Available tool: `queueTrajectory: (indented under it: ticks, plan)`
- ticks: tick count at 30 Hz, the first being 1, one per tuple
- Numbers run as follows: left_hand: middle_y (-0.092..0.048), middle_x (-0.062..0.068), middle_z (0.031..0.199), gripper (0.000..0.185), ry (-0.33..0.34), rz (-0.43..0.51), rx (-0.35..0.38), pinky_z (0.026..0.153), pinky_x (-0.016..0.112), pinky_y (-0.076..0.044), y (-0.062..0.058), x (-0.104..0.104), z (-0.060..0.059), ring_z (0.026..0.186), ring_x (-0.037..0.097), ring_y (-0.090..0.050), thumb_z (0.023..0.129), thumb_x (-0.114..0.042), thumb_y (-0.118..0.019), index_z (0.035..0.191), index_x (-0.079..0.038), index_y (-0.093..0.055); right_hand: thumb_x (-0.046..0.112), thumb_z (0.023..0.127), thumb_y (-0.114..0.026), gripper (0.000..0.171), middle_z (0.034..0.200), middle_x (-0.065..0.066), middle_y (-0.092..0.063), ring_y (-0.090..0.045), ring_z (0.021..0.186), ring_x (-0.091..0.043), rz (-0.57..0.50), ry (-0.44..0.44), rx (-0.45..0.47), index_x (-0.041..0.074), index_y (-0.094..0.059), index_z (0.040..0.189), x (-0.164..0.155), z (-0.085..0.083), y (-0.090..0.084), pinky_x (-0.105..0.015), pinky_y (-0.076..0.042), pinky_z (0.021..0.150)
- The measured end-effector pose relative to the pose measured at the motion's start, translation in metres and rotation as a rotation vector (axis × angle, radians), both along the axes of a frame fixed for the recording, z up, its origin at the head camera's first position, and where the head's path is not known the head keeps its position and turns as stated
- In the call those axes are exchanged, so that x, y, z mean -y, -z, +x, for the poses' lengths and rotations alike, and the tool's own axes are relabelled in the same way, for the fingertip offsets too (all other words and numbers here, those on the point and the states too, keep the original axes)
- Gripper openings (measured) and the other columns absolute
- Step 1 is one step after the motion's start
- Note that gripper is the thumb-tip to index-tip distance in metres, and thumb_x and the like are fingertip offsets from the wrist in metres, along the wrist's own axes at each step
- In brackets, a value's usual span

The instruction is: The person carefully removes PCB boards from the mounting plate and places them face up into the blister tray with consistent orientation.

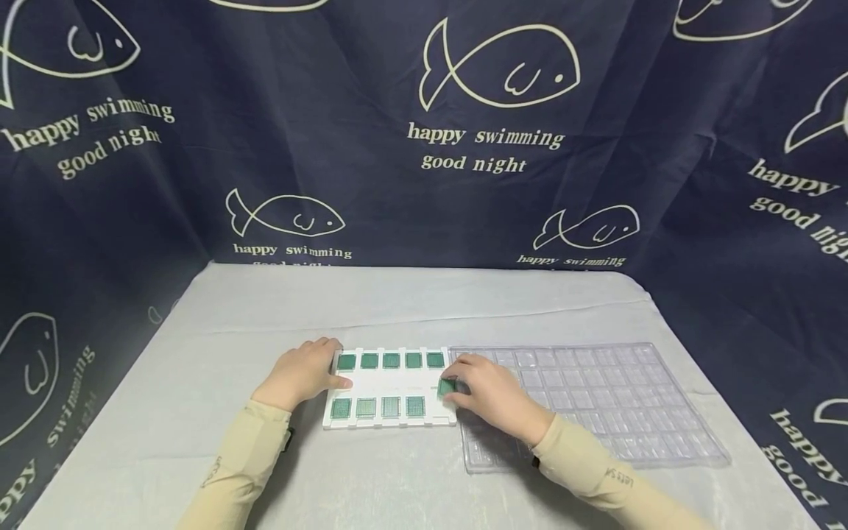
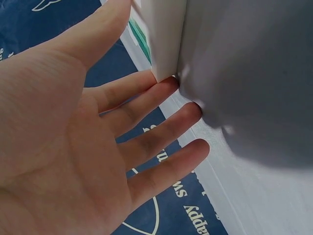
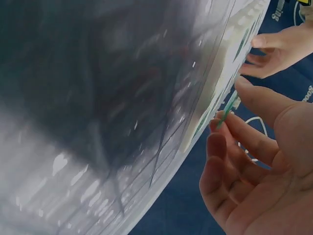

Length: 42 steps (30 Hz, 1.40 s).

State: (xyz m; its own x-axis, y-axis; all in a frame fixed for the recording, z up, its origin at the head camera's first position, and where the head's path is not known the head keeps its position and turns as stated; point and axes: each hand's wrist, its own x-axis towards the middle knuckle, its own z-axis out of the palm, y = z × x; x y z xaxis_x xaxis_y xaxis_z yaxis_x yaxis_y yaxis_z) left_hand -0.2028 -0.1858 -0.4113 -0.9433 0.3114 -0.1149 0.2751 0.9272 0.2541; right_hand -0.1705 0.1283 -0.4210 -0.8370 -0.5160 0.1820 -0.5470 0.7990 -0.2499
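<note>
A white slotted tray point(image 1: 391, 384) lies on the table with several small green square chips in two rows. My left hand point(image 1: 301, 372) rests against the tray's left end, fingers straight; in the left wrist view the fingertips point(image 2: 168, 85) touch the tray's white corner point(image 2: 164, 44). My right hand point(image 1: 486, 390) is at the tray's right end and pinches one green chip point(image 1: 447, 386) between thumb and fingers. The right wrist view shows that chip point(image 3: 226, 113) edge-on between the fingertips, close to the tray's edge point(image 3: 222, 73).
A clear plastic blister tray point(image 1: 596, 401) with many empty pockets lies right of the white tray, partly under my right wrist. A pale cloth point(image 1: 411, 309) covers the table. A dark blue curtain point(image 1: 464, 147) with fish prints encloses the back and sides.
</note>
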Motion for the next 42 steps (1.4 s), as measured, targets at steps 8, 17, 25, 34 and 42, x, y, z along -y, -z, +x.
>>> queueTrajectory:
  ticks: [8,17,25,34,42]
  plan:
    - [-0.066,0.019,0.131,0.072,-0.002,-0.002,-0.008,0.096,0.057,-0.054,-0.002,0.001,0.0,0.117,0.04,-0.064,0.081,-0.044,-0.082,0.133,0.001,-0.059,0.029,0.083,-0.084,0.034,0.104,0.0,-0.071,-0.07,0.087,-0.015,0.014,0.035,-0.017,0.012,-0.075,0.111,-0.014,-0.021,-0.006,-0.031,-0.061,0.073]
    - [-0.065,0.019,0.133,0.072,0.001,-0.002,0.004,0.096,0.057,-0.055,0.0,0.0,0.0,0.117,0.04,-0.064,0.081,-0.043,-0.082,0.133,0.001,-0.059,0.023,0.085,-0.083,0.034,0.109,-0.001,-0.07,-0.064,0.081,-0.012,0.008,0.102,0.052,0.011,-0.073,0.116,-0.027,-0.038,-0.001,-0.033,-0.058,0.069]
    - [-0.067,0.017,0.129,0.071,-0.006,-0.01,-0.006,0.094,0.056,-0.056,0.002,0.0,0.001,0.114,0.039,-0.066,0.081,-0.043,-0.082,0.132,0.001,-0.059,0.016,0.084,-0.081,0.031,0.11,-0.004,-0.07,-0.067,0.087,-0.017,-0.005,0.098,0.054,0.01,-0.072,0.112,-0.03,-0.048,0.003,-0.039,-0.06,0.075]
    - [-0.066,0.018,0.131,0.072,-0.002,-0.015,-0.005,0.095,0.056,-0.055,0.001,0.001,0.001,0.116,0.039,-0.065,0.082,-0.044,-0.081,0.133,0.001,-0.059,0.02,0.083,-0.084,0.029,0.105,-0.001,-0.07,-0.066,0.087,-0.017,-0.004,0.11,0.084,0.011,-0.073,0.108,-0.029,-0.053,0.003,-0.041,-0.059,0.077]
    - [-0.068,0.017,0.128,0.07,-0.002,-0.012,-0.008,0.093,0.056,-0.055,0.001,0.002,0.001,0.113,0.039,-0.066,0.082,-0.043,-0.082,0.132,0.001,-0.059,0.023,0.083,-0.084,0.028,0.102,0.0,-0.071,-0.061,0.082,-0.011,0.017,0.096,0.091,0.012,-0.075,0.107,-0.028,-0.054,0.003,-0.036,-0.057,0.074]
